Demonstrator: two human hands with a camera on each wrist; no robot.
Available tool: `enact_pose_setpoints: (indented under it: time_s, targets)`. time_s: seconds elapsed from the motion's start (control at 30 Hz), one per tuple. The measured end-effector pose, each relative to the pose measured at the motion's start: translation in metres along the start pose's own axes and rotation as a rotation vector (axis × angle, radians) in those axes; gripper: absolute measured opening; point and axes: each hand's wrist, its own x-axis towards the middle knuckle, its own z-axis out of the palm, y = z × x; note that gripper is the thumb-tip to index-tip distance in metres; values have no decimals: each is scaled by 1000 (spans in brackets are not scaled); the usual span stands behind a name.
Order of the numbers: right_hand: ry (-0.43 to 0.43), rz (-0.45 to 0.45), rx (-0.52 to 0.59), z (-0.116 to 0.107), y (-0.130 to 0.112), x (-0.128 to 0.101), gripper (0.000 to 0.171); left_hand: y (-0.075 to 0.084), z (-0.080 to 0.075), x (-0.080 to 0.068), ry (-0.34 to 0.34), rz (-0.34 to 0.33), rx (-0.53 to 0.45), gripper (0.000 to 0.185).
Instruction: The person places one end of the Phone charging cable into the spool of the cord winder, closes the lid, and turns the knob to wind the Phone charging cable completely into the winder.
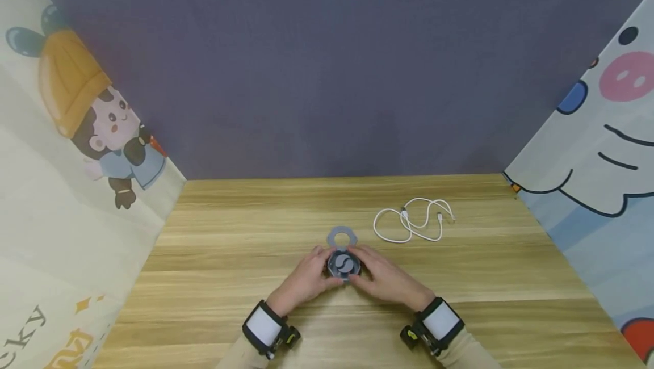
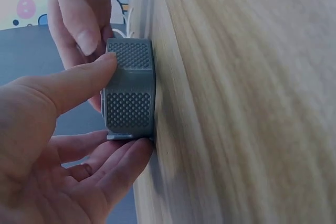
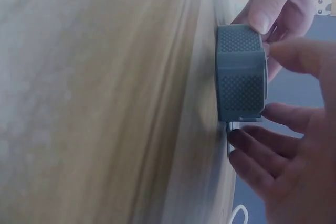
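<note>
Wrists: we wear black bands w/ white patches, lower centre of the head view.
Left hand (image 1: 305, 279): our fingers curl round the grey case (image 1: 344, 265) from its left side; in the left wrist view the thumb (image 2: 79, 82) presses its dotted side wall and the fingers cup under its lower edge. Closed on the case, not wide.
Right hand (image 1: 386, 279): same from the right; in the right wrist view a fingertip (image 3: 261, 19) sits on the case's top corner, other fingers just beside its lower edge. Gripping, moderately curled.
Case position: lies flat on the wooden table (image 1: 230, 278), centre of the head view, between both hands, touching the tabletop.
Case look: low, faceted, grey, w/ dimpled side panels (image 2: 128, 109); top shows a dark swirl pattern.
Risk 1: we judge the case could slide on the smooth wood if one hand pushes harder than the other.
Risk 2: a small tab sticks out at the lower edge (image 3: 231, 129) near our fingers; it could catch or pinch, we think.
Grey ring (image 1: 342, 238): flat piece just beyond the case, close to the fingertips; a nudge forward may knock it.
White cable (image 1: 413, 219): loose coil, right of centre, farther back, apart from the hands.
Backdrop: dark wall behind, cartoon panels left and right.
</note>
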Motion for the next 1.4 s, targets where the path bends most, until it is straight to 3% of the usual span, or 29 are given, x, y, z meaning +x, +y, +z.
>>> enact_pose_setpoints:
  time_s: [0.2, 0.43, 0.93, 1.4]
  targets:
    - [4, -47, -36, 1, 0, 7, 55, 0, -1, 0, 2, 6, 5, 75]
    - [-7, -85, -73, 0, 0, 13, 55, -1, -1, 1, 0, 13, -4, 74]
    - [-37, -87, -39, -1, 4, 16, 46, 0, -2, 1, -17, -17, -38, 74]
    - [4, -69, -21, 3, 5, 19, 42, 0, -3, 1, -26, -34, -50, 73]
